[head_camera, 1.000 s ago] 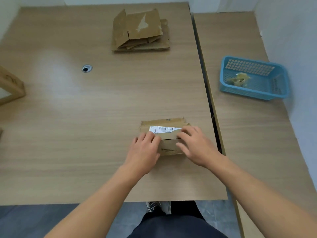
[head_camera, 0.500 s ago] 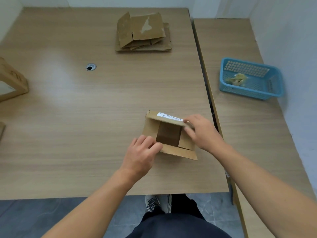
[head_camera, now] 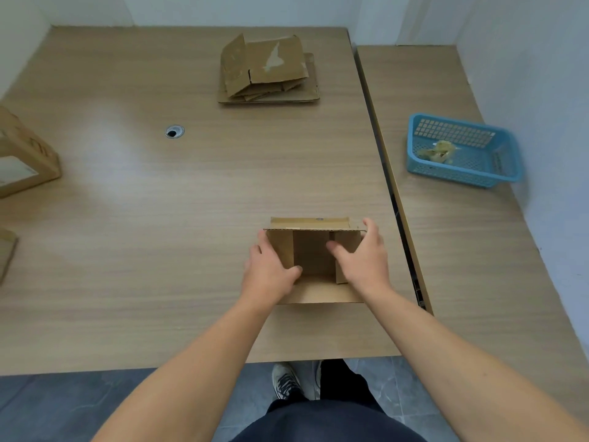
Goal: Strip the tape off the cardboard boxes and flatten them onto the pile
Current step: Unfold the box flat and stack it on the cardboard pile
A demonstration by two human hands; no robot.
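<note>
A small brown cardboard box stands on the wooden table near the front right, its open side facing me with the flaps spread. My left hand grips its left wall, thumb inside the opening. My right hand holds the right wall, fingers over the top corner and thumb inside. The pile of flattened cardboard lies at the far middle of the table, its top piece partly folded up.
A blue plastic basket with crumpled tape inside sits on the adjoining right table. Another cardboard box stands at the left edge, with a further piece of cardboard below it. A cable hole is in the tabletop.
The box has been turned from lying label-up to standing with its open side toward me. Both hands moved from its top onto its side walls.
</note>
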